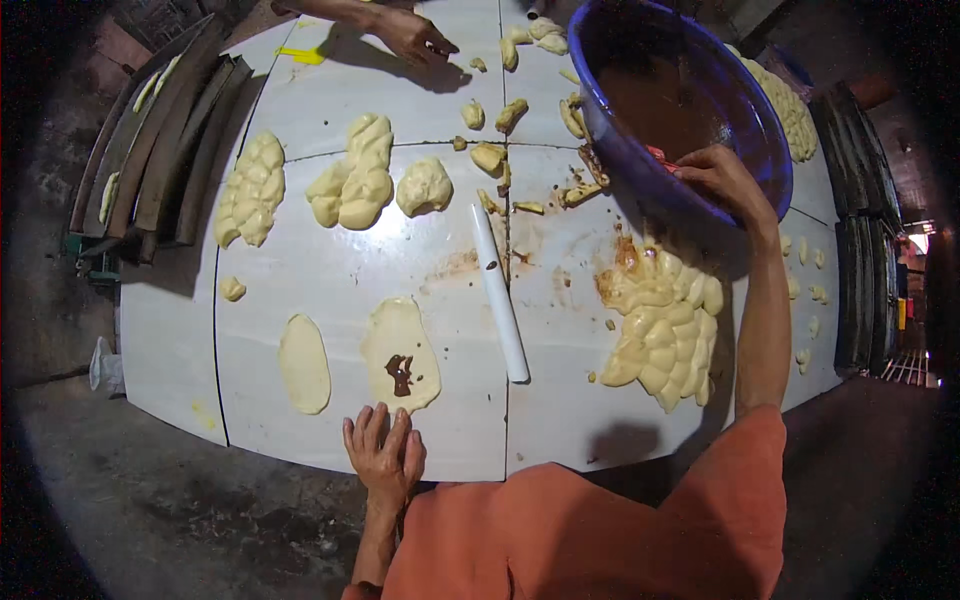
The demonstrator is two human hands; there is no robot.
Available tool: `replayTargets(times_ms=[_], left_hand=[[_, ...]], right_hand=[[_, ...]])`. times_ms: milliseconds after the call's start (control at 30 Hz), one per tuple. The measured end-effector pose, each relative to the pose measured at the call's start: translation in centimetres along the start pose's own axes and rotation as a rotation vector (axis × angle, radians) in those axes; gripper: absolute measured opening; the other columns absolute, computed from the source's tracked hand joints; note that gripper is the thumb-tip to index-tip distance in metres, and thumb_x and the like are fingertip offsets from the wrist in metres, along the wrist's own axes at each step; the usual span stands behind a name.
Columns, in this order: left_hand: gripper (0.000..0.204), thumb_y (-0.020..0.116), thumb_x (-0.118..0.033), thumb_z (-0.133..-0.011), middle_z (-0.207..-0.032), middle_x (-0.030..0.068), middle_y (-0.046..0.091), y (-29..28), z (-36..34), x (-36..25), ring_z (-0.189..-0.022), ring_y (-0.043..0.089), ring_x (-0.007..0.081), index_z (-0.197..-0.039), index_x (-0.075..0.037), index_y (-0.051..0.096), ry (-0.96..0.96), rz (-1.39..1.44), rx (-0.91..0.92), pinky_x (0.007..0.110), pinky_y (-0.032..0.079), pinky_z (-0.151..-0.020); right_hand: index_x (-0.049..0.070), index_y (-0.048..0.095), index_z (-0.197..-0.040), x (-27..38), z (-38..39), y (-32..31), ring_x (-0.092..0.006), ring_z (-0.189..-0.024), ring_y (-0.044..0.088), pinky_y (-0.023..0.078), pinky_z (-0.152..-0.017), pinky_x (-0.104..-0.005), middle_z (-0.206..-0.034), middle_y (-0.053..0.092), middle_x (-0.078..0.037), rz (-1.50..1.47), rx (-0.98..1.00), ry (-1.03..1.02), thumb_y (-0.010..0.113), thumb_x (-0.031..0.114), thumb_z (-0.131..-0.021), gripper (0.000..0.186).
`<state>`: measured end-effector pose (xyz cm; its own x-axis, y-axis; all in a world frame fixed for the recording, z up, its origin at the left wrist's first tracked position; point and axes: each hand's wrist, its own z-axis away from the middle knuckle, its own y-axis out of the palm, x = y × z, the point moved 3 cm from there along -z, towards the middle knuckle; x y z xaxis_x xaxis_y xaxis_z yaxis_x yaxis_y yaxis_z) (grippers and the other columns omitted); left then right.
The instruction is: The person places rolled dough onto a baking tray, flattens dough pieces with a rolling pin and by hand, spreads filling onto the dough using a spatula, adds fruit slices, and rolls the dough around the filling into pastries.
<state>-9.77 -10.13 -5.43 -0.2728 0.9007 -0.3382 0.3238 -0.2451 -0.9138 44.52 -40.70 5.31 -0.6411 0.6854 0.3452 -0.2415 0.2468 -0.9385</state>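
My left hand lies with fingers stretched out at the near edge of a flattened oval of dough. A dark brown smear of filling sits on that oval. To its left lies a second, plain dough oval. My right hand is closed around a small red tool at the near wall of a large blue basin. Brown filling covers the inside of the basin. The tool's far end is hard to make out. A white rolling pin rests between my hands, touched by neither.
Dough mounds and a cut dough heap lie on the white table. Browned scraps are strewn before the basin. Another person's hand reaches over the far side, near a yellow scraper. Dark metal trays stack at left.
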Motion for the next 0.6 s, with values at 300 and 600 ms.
replayTargets(times_ms=[300, 600], left_hand=[[0.040, 0.070, -0.014, -0.087, -0.134, 0.0223, 0.059, 0.0, -0.1, -0.3, -0.130, 0.052, 0.0441, -0.127, -0.008, 0.068, 0.012, 0.010, 0.020, 0.069, 0.029, -0.115], [0.039, 0.072, -0.021, -0.086, -0.134, 0.0158, 0.063, 0.1, 0.7, 0.4, -0.128, 0.056, 0.0383, -0.125, -0.014, 0.073, 0.000, -0.034, -0.012, 0.066, 0.033, -0.113]], right_hand=[[0.003, 0.076, -0.111, -1.0, 0.5, -1.6, -0.0036, -0.050, 0.041, 0.030, -0.046, -0.0251, -0.065, 0.055, 0.006, -0.502, 0.160, 0.386, 0.080, 0.041, -0.091, 0.043], [0.002, 0.075, -0.113, 3.4, 0.6, -1.5, -0.0039, -0.054, 0.046, 0.033, -0.047, -0.0231, -0.071, 0.060, 0.005, -0.629, 0.114, 0.385, 0.079, 0.036, -0.093, 0.040]])
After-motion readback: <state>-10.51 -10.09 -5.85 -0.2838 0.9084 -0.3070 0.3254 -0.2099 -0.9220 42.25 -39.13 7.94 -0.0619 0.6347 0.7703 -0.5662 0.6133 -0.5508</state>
